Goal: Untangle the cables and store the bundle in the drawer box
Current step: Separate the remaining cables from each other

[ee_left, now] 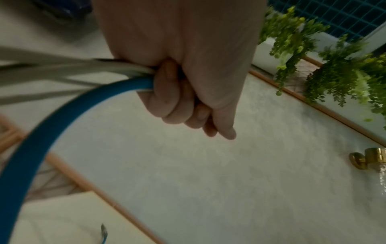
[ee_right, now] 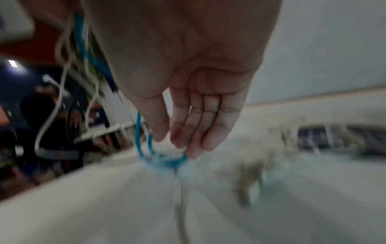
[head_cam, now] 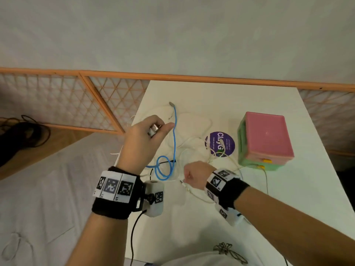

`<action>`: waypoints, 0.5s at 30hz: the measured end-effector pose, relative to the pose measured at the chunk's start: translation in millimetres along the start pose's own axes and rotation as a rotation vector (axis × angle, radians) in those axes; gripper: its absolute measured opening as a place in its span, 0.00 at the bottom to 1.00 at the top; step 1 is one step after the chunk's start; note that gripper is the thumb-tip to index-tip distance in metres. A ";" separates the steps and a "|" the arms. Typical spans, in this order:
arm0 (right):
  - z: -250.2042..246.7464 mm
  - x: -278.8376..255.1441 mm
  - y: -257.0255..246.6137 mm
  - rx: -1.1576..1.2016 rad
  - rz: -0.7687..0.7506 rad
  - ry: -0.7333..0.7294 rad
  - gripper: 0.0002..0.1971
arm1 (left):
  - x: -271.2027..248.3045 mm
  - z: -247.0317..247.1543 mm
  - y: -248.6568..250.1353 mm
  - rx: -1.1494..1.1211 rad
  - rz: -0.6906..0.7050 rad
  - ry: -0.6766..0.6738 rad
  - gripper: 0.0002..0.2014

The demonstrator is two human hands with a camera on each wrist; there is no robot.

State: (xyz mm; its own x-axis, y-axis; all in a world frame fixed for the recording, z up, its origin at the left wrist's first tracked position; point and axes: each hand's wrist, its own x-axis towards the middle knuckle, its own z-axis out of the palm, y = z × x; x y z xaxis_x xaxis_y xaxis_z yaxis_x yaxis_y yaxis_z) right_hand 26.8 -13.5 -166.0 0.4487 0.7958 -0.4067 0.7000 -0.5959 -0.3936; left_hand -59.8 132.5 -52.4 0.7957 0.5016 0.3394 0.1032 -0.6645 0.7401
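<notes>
Head view: the cables lie tangled at the middle of the white table, thin pale strands that nearly vanish against the top, so their crossings are hard to trace. A smooth blue cable stands out: its grey plug points to 12 o'clock, and at 6 o'clock it coils into a loop, where a short stretch of black cable also shows. The left hand, raised at 9 o'clock of the tangle, is closed in a fist around the blue cable and several white strands; a shiny metal cylinder sits between thumb and fingers, what it is unclear. The left wrist view confirms the grip, with fingers curled tight over the bundle where it enters the fist. The right hand, at 5 o'clock of the tangle, shows only its back in the head view, a small plug just beside it. In the right wrist view, badly smeared, its fingers hang nearly straight and together over the blue loop; whether they pinch anything I cannot tell. The drawer box, blocky green plastic with a flat pink top and small yellow pulls, stands at 3 o'clock, drawers closed. Between it and the tangle lies a round purple sticker, partly crossed by strands.
</notes>
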 end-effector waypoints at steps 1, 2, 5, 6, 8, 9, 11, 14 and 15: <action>15.8 3.1 0.7 -0.040 0.031 -0.076 0.15 | -2.9 6.0 -0.7 -0.051 -0.021 -0.027 0.15; 28.1 6.2 1.6 -0.066 0.056 -0.128 0.19 | -5.9 11.3 -0.8 -0.103 -0.041 -0.059 0.15; 44.5 13.4 4.1 -0.084 0.085 -0.167 0.18 | -15.0 23.3 -0.9 -0.177 -0.061 -0.140 0.16; 45.8 15.0 5.4 -0.079 0.085 -0.158 0.16 | -17.7 26.0 -0.7 -0.183 -0.061 -0.164 0.16; 44.1 14.7 8.9 -0.005 0.075 -0.110 0.12 | -21.6 31.4 -1.2 -0.202 -0.068 -0.194 0.16; 41.6 13.7 11.8 0.078 0.065 -0.045 0.10 | -23.2 33.9 -2.5 -0.215 -0.076 -0.195 0.16; 30.7 7.0 15.5 0.287 0.058 0.149 0.06 | -25.2 37.9 -4.3 -0.231 -0.102 -0.171 0.17; 2.9 -11.3 10.2 0.648 0.055 0.391 0.05 | -25.3 42.4 -3.4 -0.274 -0.163 -0.114 0.15; -7.3 -19.0 6.2 0.766 0.021 0.449 0.05 | -24.8 43.9 -0.8 -0.294 -0.188 -0.096 0.11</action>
State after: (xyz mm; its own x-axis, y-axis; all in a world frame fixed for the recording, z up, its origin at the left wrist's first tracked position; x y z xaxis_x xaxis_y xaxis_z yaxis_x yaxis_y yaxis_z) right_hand 26.7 -31.5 -154.7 0.7457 0.6552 -0.1212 0.1977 -0.3912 -0.8988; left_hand -53.5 96.3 -86.8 0.8332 0.5361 0.1353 0.0881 -0.3704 0.9247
